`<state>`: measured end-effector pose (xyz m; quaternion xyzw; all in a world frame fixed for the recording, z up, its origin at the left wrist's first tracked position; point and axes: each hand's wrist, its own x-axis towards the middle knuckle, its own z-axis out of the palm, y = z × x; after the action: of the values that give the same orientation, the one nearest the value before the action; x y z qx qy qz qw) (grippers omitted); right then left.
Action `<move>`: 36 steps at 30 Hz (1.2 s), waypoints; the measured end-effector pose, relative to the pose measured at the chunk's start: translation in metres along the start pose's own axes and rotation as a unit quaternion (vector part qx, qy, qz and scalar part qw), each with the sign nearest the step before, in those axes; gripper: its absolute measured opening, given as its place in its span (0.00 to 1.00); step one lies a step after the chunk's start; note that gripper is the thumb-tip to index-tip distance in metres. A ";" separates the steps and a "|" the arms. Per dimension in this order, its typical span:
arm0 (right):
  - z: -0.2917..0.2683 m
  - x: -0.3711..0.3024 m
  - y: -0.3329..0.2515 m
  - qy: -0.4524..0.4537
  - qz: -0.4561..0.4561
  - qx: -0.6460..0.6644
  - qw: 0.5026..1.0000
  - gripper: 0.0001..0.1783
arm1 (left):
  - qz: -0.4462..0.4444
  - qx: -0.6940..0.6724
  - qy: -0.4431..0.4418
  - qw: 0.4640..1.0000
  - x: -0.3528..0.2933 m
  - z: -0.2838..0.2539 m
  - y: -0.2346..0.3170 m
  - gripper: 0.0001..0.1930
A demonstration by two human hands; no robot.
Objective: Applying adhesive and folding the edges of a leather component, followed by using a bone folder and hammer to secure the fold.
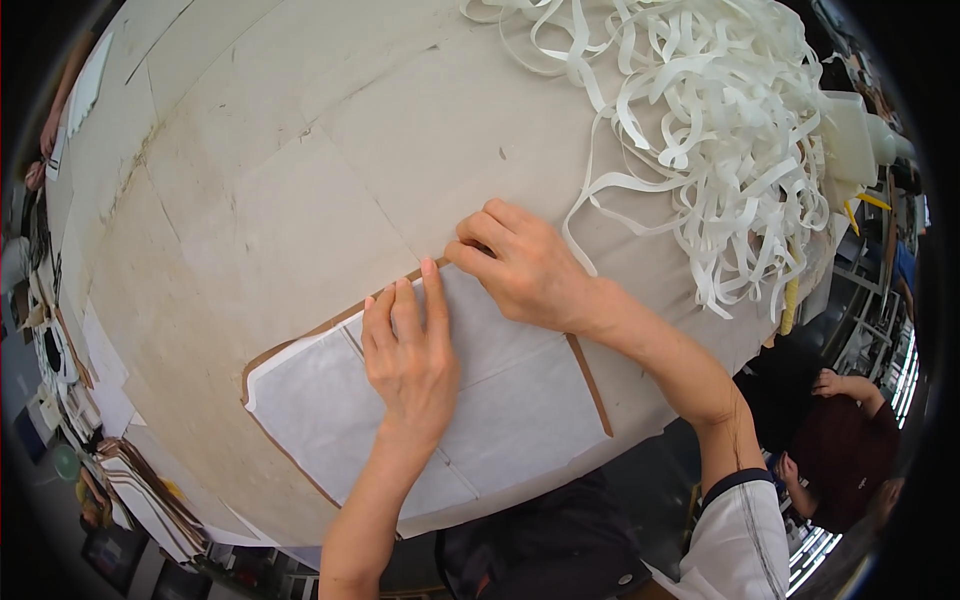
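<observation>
A flat white-faced panel (525, 395) with a narrow brown edge (590, 385) lies near the front of the table. My left hand (412, 365) rests on it with fingers stretched out, their tips close to the far brown edge. Just right of those fingertips, my right hand (530, 270) is closed, thumb and fingers pinching at the same far edge. What exactly sits between the right fingertips is mostly hidden by the hand. At the left corner, the white facing curls up slightly along the brown border.
A tangled heap of white strips (735, 130) covers the table's far right, beside a translucent plastic bottle (850, 140). Stacked brown-and-white sheets (150, 495) stand at the lower left. A person in a dark red top (850, 450) is at the right; another person's arm (68, 90) shows far left.
</observation>
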<state>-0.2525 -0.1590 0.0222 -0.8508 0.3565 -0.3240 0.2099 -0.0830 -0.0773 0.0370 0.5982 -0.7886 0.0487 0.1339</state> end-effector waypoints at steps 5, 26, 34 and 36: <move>-0.004 -0.005 0.001 0.009 -0.006 -0.035 0.999 0.13 | 0.003 -0.051 0.003 0.999 0.005 0.001 0.000 0.29; -0.033 -0.016 -0.036 -0.043 0.280 -0.029 0.959 0.09 | -0.011 -0.092 0.042 0.995 0.011 0.008 0.007 0.23; -0.032 -0.026 -0.041 0.030 0.332 -0.013 0.943 0.08 | -0.005 -0.271 -0.028 0.962 0.038 0.001 -0.006 0.24; -0.030 -0.026 -0.037 0.028 0.335 -0.013 0.942 0.08 | 0.013 -0.316 -0.061 0.947 0.053 0.002 -0.009 0.23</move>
<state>-0.2705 -0.1188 0.0549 -0.6754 0.6308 -0.2544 0.2851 -0.0873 -0.1296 0.0490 0.5166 -0.7780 -0.2375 0.2672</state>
